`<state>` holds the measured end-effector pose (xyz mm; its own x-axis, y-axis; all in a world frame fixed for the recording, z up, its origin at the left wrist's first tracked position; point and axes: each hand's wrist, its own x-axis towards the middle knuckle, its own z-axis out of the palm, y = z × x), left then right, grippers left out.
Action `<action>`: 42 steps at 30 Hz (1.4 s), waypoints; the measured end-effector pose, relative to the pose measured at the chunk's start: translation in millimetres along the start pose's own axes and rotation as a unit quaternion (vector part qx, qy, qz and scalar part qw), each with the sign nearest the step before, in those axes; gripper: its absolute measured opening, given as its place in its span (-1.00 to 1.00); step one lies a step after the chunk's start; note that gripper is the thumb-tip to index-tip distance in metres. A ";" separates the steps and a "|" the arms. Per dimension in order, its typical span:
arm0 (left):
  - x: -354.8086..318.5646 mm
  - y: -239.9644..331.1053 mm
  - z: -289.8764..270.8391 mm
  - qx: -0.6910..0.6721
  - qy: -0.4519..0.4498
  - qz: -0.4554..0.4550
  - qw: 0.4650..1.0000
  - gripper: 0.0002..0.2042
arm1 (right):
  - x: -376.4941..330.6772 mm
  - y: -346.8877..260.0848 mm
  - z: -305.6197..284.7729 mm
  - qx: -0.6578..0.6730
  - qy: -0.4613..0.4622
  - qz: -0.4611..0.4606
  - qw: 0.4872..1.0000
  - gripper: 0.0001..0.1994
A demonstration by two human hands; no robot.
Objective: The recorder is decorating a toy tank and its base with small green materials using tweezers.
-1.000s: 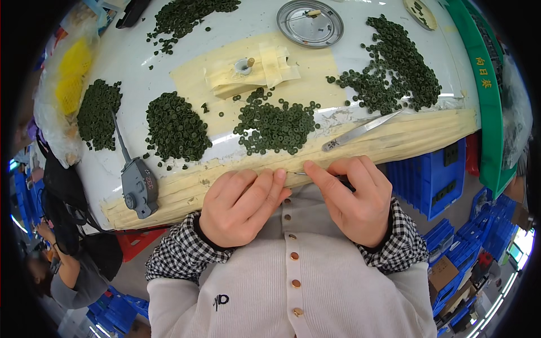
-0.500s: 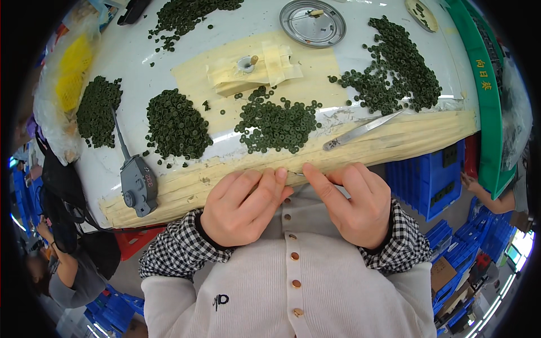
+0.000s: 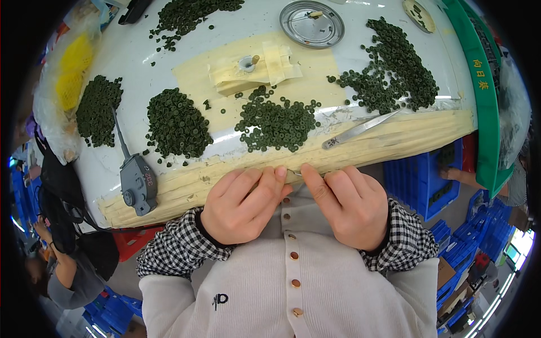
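Clear bag (image 3: 48, 115) slumping along the left edge of the table (image 3: 132, 56), yellow netting (image 3: 74, 59) showing through. Green bin (image 3: 488, 127) standing at right; blue crate (image 3: 404, 183) sitting below table level.

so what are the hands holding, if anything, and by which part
A thin piece, seemingly held, shows between the left hand and right hand; most is hidden, so which part is gripped cannot be told.

Dark green rings (image 3: 177, 125), grey turret (image 3: 138, 183), black-and-white checked sleeves (image 3: 174, 242), cream cardigan (image 3: 253, 287), blue crate (image 3: 407, 183).
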<state>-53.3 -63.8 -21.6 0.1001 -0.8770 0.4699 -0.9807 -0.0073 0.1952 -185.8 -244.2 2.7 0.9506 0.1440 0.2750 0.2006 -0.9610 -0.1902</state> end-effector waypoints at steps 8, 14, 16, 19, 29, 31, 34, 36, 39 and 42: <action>2.5 -0.1 -1.9 -0.044 0.004 -0.042 0.998 -0.66 | -2.8 11.7 3.0 0.142 0.052 0.126 0.980 -0.65; 18.7 0.2 -6.0 -0.115 -0.001 -0.133 0.984 -0.78 | -1.0 16.3 -11.3 0.164 0.092 0.208 0.960 -0.69; 20.0 -1.6 -4.7 -0.101 0.000 -0.115 0.988 -0.79 | -2.6 17.1 -12.1 0.164 0.098 0.216 0.958 -0.70; 20.0 -0.3 -2.4 -0.070 -0.008 -0.095 0.993 -0.78 | -2.6 17.1 -11.4 0.167 0.109 0.222 0.954 -0.71; 5.1 -3.4 -16.9 -0.498 0.137 -0.239 0.822 -0.82 | 8.6 24.1 -25.3 0.164 0.183 0.223 0.943 -0.73; 3.4 -1.3 -13.7 -0.561 0.189 -0.240 0.770 -0.79 | 17.0 23.9 -26.8 0.173 0.193 0.210 0.943 -0.73; 1.7 -2.6 -13.7 -0.518 0.247 -0.216 0.790 -0.79 | 26.0 22.3 -24.4 0.185 0.199 0.184 0.944 -0.73; 1.5 -5.0 -14.8 -0.461 0.273 -0.202 0.820 -0.80 | 29.3 18.1 -25.0 0.198 0.190 0.185 0.943 -0.73; 0.4 -4.3 -14.9 -0.373 0.309 -0.192 0.853 -0.81 | 33.4 15.1 -23.6 0.213 0.179 0.171 0.945 -0.73; -2.6 -5.4 -13.7 -0.319 0.322 -0.169 0.875 -0.81 | 39.0 12.1 -25.1 0.211 0.174 0.156 0.949 -0.74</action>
<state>-46.0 -54.9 -12.1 0.6417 -0.4218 0.6406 -0.6046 0.2357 0.7608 -152.2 -256.1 34.8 0.8585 -0.2900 0.4229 0.0682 -0.7528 -0.6547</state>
